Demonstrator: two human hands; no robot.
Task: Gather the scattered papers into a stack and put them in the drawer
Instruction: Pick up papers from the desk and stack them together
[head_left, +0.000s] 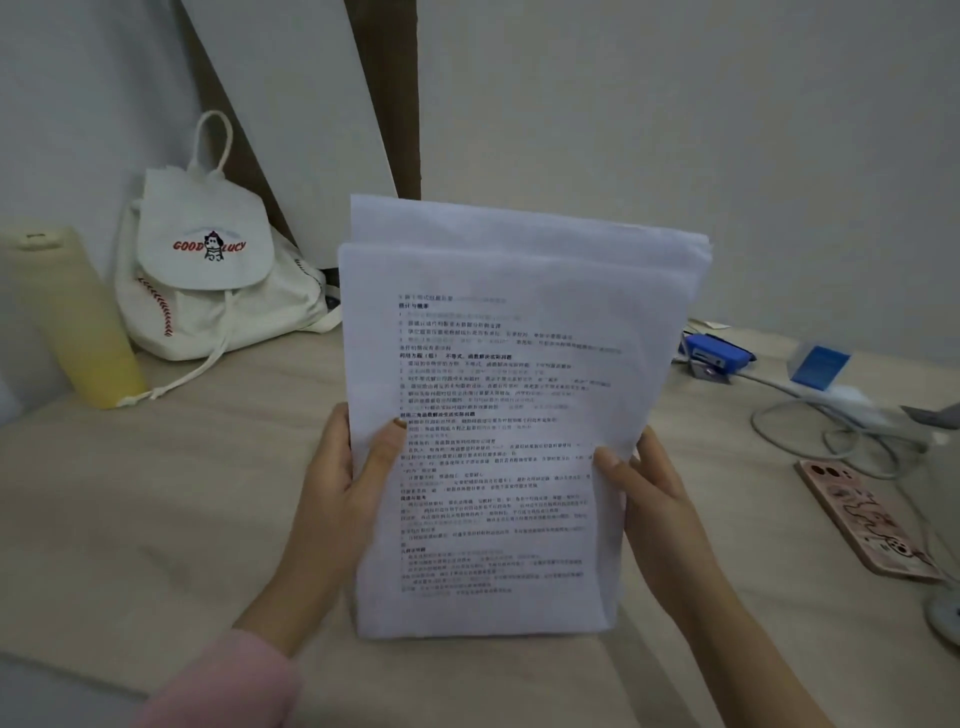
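- A plain, pale grey-white painted wall (727, 104) fills the back, softly and evenly lit.
- A large flat white board (291, 104) leans tilted against it, beside a dark brown vertical strip (384, 78).
- A light wood-grain counter (156, 493) runs below.

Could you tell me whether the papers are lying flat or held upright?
Upright: the left hand and right hand hold the white printed paper stack on end.
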